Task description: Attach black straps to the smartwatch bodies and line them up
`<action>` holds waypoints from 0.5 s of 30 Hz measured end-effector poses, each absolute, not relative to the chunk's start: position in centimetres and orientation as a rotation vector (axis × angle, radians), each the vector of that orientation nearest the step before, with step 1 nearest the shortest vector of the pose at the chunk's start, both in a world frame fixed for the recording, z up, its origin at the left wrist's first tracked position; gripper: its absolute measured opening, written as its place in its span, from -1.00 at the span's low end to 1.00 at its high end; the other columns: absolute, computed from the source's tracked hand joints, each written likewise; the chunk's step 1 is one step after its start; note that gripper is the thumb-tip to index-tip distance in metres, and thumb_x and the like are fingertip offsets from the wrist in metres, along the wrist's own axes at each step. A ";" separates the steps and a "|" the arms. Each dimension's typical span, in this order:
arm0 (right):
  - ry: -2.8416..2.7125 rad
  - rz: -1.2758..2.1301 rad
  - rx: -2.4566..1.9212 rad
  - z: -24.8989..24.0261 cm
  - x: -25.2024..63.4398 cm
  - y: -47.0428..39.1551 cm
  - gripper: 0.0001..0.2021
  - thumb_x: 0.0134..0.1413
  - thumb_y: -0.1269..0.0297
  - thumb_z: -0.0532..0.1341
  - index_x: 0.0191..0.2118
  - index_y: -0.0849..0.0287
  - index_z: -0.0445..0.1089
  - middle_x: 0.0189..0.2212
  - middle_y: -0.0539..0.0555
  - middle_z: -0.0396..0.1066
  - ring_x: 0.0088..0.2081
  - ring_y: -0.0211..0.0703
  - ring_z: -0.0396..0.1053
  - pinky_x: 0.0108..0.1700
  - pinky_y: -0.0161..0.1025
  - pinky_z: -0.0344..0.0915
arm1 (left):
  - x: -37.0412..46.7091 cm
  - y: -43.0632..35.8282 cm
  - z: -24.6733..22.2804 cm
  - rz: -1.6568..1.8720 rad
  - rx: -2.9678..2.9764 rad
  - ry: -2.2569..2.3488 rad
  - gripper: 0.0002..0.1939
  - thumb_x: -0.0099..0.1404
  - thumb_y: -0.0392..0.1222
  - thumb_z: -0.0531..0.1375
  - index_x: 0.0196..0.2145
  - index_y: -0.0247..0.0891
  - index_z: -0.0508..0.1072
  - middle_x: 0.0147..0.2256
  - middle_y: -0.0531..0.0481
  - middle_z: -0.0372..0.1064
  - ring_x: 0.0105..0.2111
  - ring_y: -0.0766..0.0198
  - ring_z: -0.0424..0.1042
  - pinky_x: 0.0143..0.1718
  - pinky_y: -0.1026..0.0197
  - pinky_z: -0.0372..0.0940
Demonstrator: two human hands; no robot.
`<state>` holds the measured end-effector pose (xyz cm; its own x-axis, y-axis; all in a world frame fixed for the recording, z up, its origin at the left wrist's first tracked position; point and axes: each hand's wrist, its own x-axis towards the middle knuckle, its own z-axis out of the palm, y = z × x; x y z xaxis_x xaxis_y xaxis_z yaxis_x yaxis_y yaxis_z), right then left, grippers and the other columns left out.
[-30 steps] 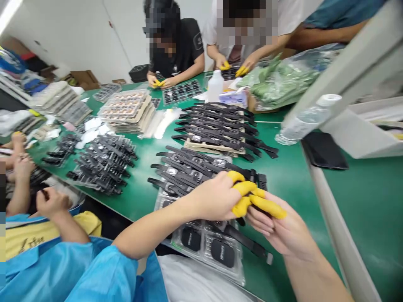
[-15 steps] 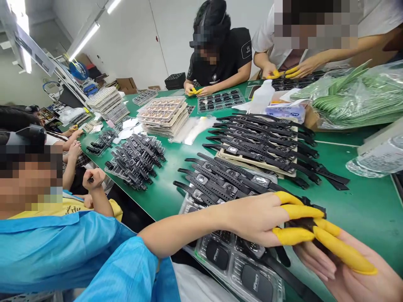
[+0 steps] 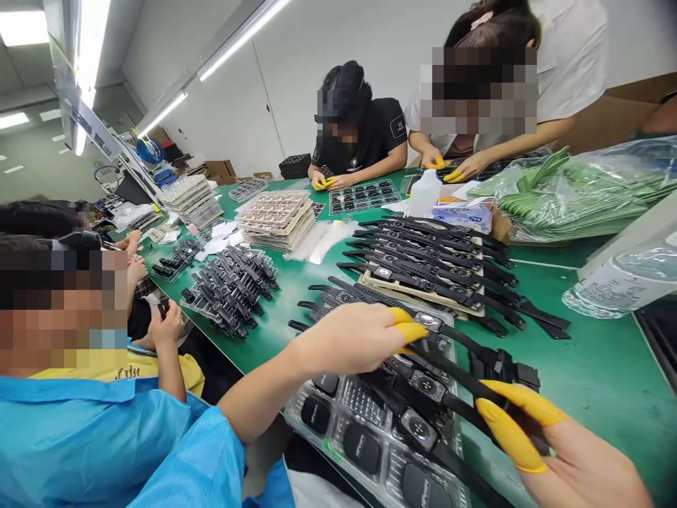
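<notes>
My left hand [image 3: 354,339], with yellow finger covers, pinches one end of a black watch strap [image 3: 455,370] above a clear plastic tray [image 3: 333,423]. At the lower right, my right hand [image 3: 571,451], also in yellow finger covers, grips the strap's other end between thumb and fingers. Several black watches [image 3: 420,427] lie in rows across the tray, their round sensor backs facing up. Black square pieces with white lettering [image 3: 362,448] sit in the tray's near compartments. Beyond, more black watches [image 3: 423,254] cover a cream tray.
Stacked cream trays [image 3: 275,219] and a heap of watches [image 3: 233,289] stand to the left. A clear bottle [image 3: 618,282] and bagged green strips [image 3: 582,197] are at the right. A person in blue [image 3: 95,423] sits close on the left; two people work across the table.
My hands have moved apart, the left one leftward over the tray, and a black strap now stretches between them. The camera view has shifted slightly.
</notes>
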<state>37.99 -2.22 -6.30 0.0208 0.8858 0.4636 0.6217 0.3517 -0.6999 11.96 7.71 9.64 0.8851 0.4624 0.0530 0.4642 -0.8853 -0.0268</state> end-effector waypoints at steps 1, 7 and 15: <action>-1.761 0.289 -1.280 -5.8 37.5 -2.1 -0.83 0.31 0.13 0.26 -0.02 -0.12 0.47 -0.24 0.16 0.61 -0.39 0.09 0.59 -0.45 -0.10 0.47 | 10.9 7.6 9.7 -0.024 -2.981 -0.751 -0.67 0.51 -0.33 0.07 0.14 -0.28 0.48 -0.03 -0.18 0.53 -0.09 0.11 0.52 -0.03 0.09 0.46; -1.961 -0.035 -0.939 -2.3 33.2 -2.9 -0.82 0.44 0.33 0.10 -0.17 0.09 0.45 -0.37 0.11 0.55 -0.56 -0.17 0.43 -0.55 -0.24 0.26 | 5.5 5.8 8.7 0.045 -3.011 -0.994 -0.79 0.50 -0.32 0.09 -0.02 -0.26 0.49 -0.12 -0.15 0.51 -0.10 0.12 0.48 -0.01 0.08 0.37; -2.253 0.142 -1.057 -1.6 31.9 -4.7 -0.79 0.45 0.39 0.09 -0.13 0.17 0.49 -0.50 0.03 0.49 -0.51 -0.18 0.41 -0.48 -0.22 0.15 | 2.5 5.2 6.3 0.075 -3.351 -1.165 -0.78 0.54 -0.23 0.06 -0.06 -0.19 0.51 -0.16 -0.11 0.40 -0.18 0.14 0.45 -0.11 0.14 0.37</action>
<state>31.92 -4.66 -1.61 -0.4738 0.7229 0.5029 0.6541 0.6713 -0.3487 2.46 5.20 6.33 0.7924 0.5865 -0.1679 0.6031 -0.7117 0.3601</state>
